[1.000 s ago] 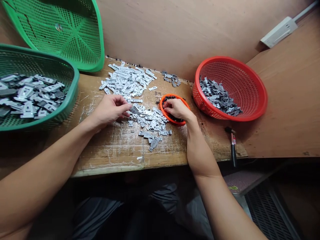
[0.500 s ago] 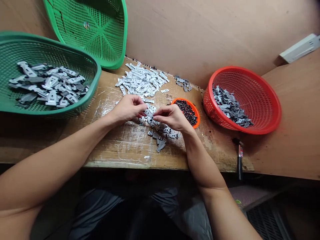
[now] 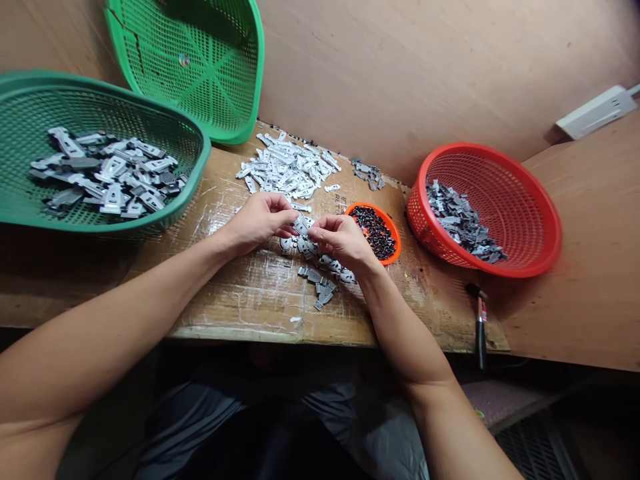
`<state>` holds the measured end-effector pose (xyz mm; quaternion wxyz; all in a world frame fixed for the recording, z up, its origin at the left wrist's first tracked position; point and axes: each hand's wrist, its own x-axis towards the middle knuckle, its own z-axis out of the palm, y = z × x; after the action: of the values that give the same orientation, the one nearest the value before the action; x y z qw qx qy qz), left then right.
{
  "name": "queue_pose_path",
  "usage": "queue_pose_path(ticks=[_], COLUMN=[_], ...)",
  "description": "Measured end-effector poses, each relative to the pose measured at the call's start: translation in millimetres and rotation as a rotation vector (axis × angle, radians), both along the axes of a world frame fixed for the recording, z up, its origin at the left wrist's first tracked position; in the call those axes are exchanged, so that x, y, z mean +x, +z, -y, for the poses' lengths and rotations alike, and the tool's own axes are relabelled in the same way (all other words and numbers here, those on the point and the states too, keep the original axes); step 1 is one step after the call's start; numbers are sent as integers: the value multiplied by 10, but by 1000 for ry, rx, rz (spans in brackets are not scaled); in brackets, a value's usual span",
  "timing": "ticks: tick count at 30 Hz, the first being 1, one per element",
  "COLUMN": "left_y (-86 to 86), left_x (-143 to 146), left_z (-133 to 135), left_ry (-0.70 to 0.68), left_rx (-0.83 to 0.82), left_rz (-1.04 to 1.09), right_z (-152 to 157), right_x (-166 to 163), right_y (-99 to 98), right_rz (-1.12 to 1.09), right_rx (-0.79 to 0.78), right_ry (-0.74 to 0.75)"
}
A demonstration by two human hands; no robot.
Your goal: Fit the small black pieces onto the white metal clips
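Observation:
My left hand (image 3: 267, 222) pinches a small silver metal plate (image 3: 301, 225) with slots in it, thumb against fingers. At the plate's right side, the fingertips of my right hand (image 3: 340, 239) are pressed together; whether they grip the plate or a tiny part is too small to tell. Below both hands lie more silver plates (image 3: 306, 248) and several grey metal pieces (image 3: 320, 287). Just right of my right hand is an orange dish (image 3: 399, 248) full of small black parts (image 3: 375, 233). Behind the hands spreads a pile of silver plates (image 3: 290, 167).
On the left stands a dark green basket (image 3: 197, 157) of assembled metal pieces, with a bright green basket (image 3: 257, 80) leaning behind. A red basket (image 3: 553, 220) of grey pieces is at right. A black-handled hammer (image 3: 481, 333) lies at the cardboard-covered table's (image 3: 225, 300) front edge.
My right fingers have closed in at the plate's right edge, and the plate is turned slightly. The whole view has shifted a little, with things appearing slightly lower.

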<state>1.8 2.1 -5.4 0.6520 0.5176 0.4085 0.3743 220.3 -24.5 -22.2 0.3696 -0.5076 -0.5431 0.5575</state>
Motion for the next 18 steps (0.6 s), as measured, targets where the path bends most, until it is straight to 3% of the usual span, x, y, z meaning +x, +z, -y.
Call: queue_pose_path(ticks=[4, 7, 11, 13, 15, 18], left_y=[-30, -57, -80, -89, -93, -86], left_x=[-4, -7, -18, -25, -30, -35], left_z=[-9, -35, -90, -114, -126, -123], left_ry=[0, 20, 63, 63, 46, 22], left_rx=[-39, -70, -89, -85, -82, -83], left_rz=[27, 0, -47, -59, -73, -100], right_z=[18, -31, -177, -231, -260, -273], right_x=[-47, 102, 704, 1047, 1288, 1384], right_y=[6, 79, 208, 233, 217, 148], right_rz=[17, 122, 512, 773, 924, 950], right_rx=[-25, 27, 348, 386, 324, 279], right_ry=[6, -30, -314, -396, -369, -220])
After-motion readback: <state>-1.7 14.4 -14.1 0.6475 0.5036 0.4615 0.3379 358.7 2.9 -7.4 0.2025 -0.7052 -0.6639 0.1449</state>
